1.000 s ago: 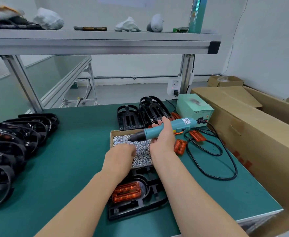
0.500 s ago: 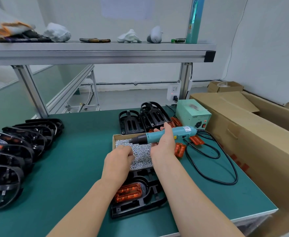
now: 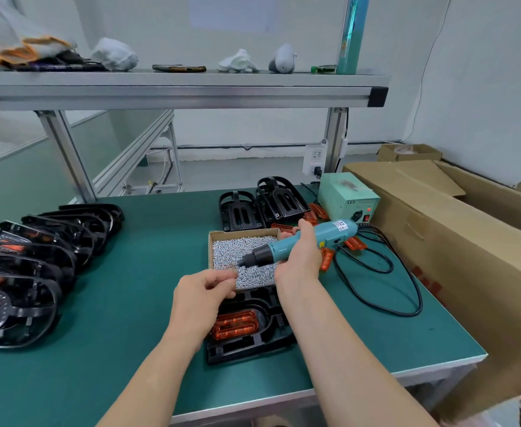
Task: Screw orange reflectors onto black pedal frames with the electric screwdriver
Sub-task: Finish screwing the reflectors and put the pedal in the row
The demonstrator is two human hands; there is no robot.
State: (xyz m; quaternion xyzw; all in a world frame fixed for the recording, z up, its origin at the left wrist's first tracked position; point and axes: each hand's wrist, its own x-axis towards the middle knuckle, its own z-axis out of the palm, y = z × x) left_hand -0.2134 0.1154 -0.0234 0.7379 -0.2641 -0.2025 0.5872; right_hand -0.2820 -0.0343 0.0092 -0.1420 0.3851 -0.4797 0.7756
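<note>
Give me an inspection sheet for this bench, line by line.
Surface: green bench mat, no damage seen.
Job's things: pedal frame with orange reflector seated, nearest; box of screws behind it; two bare frames, loose reflectors at back; pedal row left.
Clutter: gloves, phone on the shelf.
Hands: right hand grips electric screwdriver; left hand pinches at its bit, screw unconfirmed.
Cables: black cable loops right of the driver.
Surroundings: cardboard boxes right; wall socket behind.
</note>
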